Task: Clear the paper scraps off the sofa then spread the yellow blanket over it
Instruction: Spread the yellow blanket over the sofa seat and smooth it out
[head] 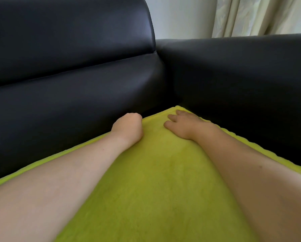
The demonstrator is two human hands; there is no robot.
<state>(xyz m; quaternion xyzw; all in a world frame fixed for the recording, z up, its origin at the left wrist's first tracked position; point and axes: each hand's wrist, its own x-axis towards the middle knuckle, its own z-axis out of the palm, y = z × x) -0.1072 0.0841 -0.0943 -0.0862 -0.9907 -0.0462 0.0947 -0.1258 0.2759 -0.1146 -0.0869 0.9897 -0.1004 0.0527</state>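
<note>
The yellow blanket (155,180) lies flat over the black sofa (76,58) seat, reaching the corner. The left hand (128,127), fingers curled, sits at its back edge; whether it grips the blanket cannot be told. The right hand (182,124) presses flat, fingers straight.

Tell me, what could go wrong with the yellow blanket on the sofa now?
The left hand is bunched at the yellow blanket's back edge; if it pulls, the cloth may wrinkle or slide. The right hand presses flat near the far corner, so lifting it might let that corner shift. The black sofa looks smooth, so the blanket could slip.
</note>
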